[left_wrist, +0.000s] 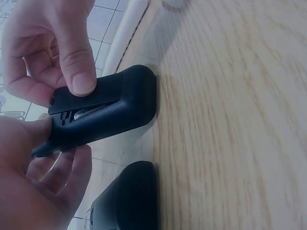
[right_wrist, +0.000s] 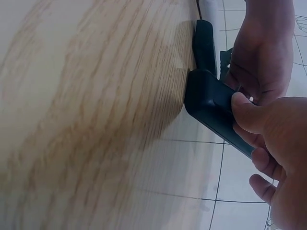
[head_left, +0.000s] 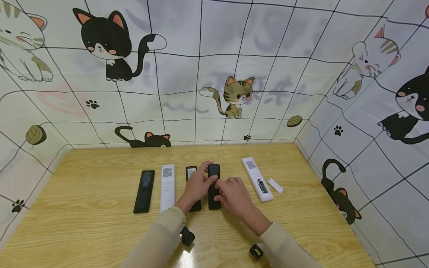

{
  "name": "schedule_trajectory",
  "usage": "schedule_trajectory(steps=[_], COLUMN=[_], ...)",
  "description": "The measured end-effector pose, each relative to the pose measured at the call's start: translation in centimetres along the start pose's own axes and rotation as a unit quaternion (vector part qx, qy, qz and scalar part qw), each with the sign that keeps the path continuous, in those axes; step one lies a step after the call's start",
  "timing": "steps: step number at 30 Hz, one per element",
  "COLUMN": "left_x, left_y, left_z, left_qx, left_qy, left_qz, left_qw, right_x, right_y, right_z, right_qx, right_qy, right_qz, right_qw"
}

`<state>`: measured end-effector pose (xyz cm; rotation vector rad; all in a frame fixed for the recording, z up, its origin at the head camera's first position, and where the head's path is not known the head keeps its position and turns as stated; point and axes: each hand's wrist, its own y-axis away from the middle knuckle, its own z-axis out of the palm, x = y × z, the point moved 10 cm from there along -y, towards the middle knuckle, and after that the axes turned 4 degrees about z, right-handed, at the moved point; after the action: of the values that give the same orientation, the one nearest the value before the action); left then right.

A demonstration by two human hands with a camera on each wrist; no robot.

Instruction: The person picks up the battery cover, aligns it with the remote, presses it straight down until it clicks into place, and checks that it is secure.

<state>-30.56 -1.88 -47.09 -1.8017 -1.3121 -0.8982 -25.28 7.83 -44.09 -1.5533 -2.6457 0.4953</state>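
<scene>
A black remote control (head_left: 214, 169) lies back up on the table, between both hands. My left hand (head_left: 197, 185) grips its far part from the left side. From the right, my right hand (head_left: 235, 195) pinches the black battery cover (left_wrist: 108, 90), thumb on top. In the left wrist view, one end of the cover is raised and tilted, and part of the battery compartment (left_wrist: 67, 116) shows beneath it. Something metallic is visible in the gap; how much lies inside is hidden. Another black remote (head_left: 191, 169) sits partly behind my left hand and wrist.
To the right, a white remote (head_left: 252, 169) shows a battery in its uncovered compartment, with a white battery cover (head_left: 275, 185) beside it. On the left lie a white remote (head_left: 168, 188) and a black remote (head_left: 144, 193). Cat-print cloth (head_left: 181, 78) walls off the wooden table.
</scene>
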Motion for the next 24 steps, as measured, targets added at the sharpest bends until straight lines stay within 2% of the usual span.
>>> schedule_trajectory(steps=[13,20,24], left_x=[0.21,0.27,0.19], left_y=[0.07,0.26,0.27], left_z=[-0.04,-0.15,-0.08], left_qx=[0.000,0.001,0.000], left_qy=[-0.001,0.002,0.002], left_qz=[0.004,0.007,0.004], left_qw=[1.0000,1.0000,1.0000], right_x=[0.11,0.40,0.94], right_y=[0.00,0.10,-0.06], right_z=[0.06,0.19,-0.04], right_qx=[0.002,-0.007,-0.005], right_qy=[0.015,0.009,0.002], right_qz=[-0.002,0.011,0.033], right_qw=[1.000,1.000,0.999])
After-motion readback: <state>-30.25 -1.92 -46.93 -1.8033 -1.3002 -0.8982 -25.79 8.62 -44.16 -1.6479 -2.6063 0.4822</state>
